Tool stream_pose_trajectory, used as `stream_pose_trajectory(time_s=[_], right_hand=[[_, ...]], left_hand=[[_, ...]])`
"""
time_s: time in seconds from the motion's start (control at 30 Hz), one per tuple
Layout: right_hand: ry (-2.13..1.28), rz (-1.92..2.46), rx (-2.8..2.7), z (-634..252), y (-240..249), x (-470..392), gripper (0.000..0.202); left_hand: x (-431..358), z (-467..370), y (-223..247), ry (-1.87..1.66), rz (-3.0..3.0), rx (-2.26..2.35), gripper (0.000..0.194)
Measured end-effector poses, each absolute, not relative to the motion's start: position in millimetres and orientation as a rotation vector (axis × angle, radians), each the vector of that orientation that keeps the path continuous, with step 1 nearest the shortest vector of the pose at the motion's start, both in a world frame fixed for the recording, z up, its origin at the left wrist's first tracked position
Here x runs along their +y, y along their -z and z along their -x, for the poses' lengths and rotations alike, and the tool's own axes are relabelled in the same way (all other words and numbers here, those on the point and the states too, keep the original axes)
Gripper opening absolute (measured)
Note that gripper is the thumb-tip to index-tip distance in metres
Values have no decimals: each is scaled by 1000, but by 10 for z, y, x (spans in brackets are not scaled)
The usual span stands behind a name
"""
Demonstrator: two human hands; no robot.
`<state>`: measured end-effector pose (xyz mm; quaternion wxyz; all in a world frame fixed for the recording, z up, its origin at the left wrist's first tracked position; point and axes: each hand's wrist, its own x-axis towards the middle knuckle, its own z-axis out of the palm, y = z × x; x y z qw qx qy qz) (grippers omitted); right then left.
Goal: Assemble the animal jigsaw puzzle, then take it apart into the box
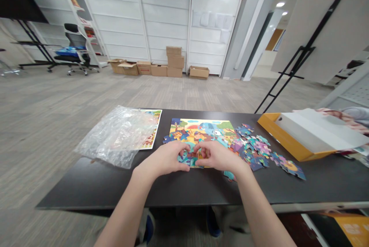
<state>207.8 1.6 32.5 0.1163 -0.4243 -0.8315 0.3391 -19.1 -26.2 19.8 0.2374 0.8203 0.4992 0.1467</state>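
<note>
A colourful picture board [207,126] with puzzle pieces on it lies flat on the black table. My left hand [173,156] is at its lower left part, thumb and fingers curled around small teal pieces. Close beside it, my right hand [215,155] is bent over the lower middle of the board, its fingertips near an orange and teal piece. Whether either hand grips a piece is too small to tell. Loose puzzle pieces [256,149] are heaped to the right of the board, and a teal piece [230,175] lies below my right wrist.
Crumpled clear plastic [115,135] partly covers a printed sheet [157,124] on the left of the black table [184,195]. An open yellow box [300,151] with a white inside stands at the right. Cardboard boxes [175,62] sit on the floor beyond.
</note>
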Motion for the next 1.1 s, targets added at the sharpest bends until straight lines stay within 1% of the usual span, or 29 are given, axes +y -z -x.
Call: stream_pose_trajectory(time_s=[0.27, 0.47, 0.73, 0.87, 1.0, 1.1], right_hand=[[-1065, 1236, -2449, -2099, -323, 28, 27], [-1054, 1235, -2485, -2076, -337, 14, 29], [-1064, 1185, -2475, -2155, -381, 30, 30], [-876, 1297, -2290, -2437, -516, 77, 31], [-742, 1416, -2197, -2721, -585, 91, 34], [-696, 1450, -2171, -2871, -554, 102, 33]], left_hand=[[-271, 163, -258, -361, -2247, 1391, 39], [-264, 159, -252, -356, -2267, 1383, 42], [-270, 106, -215, -339, -2347, 1407, 42], [-282, 74, -190, -358, -2376, 1416, 45], [-285, 48, -211, -330, -2362, 1388, 38], [-277, 41, -224, -339, -2362, 1363, 36]])
